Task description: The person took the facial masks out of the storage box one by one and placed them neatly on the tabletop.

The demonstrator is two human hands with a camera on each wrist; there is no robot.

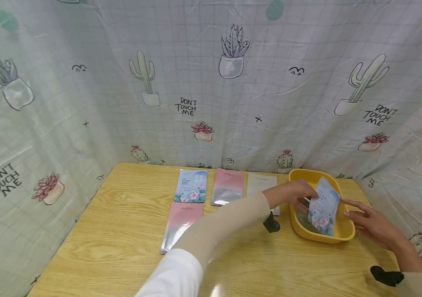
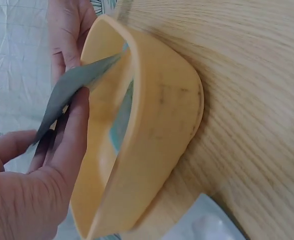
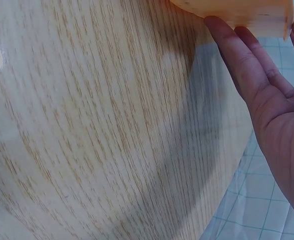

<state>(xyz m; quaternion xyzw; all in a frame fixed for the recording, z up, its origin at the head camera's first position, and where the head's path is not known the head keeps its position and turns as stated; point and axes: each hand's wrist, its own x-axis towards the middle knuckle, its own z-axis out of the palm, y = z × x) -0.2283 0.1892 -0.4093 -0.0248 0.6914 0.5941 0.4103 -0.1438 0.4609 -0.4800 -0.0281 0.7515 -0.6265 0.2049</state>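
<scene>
Pinching a flat, pale-blue sachet printed with pink flowers (image 1: 323,206) between thumb and fingers, a person's left hand (image 1: 301,189) is holding it tilted at the mouth of a yellow, rounded-rectangular plastic basin (image 1: 346,226). On the basin's right side, the right hand (image 1: 376,225) is resting its straight fingers against the outer wall, grasping no sachet. Inside the basin, a teal-edged flat packet (image 2: 121,122) is lying, partly hidden by the wall. Just left of the basin, a whitish packet (image 1: 262,185) is showing partly behind the left arm; farther left, a pink-and-silver foil packet (image 1: 227,185) and then a blue floral packet (image 1: 190,185) are continuing the row, with a second pink-and-silver packet (image 1: 181,222) lying nearer the person. Beneath the basin, a light wood-grain table (image 1: 122,214) is spreading; behind it, a pale cactus-print curtain (image 1: 174,74) is hanging.
</scene>
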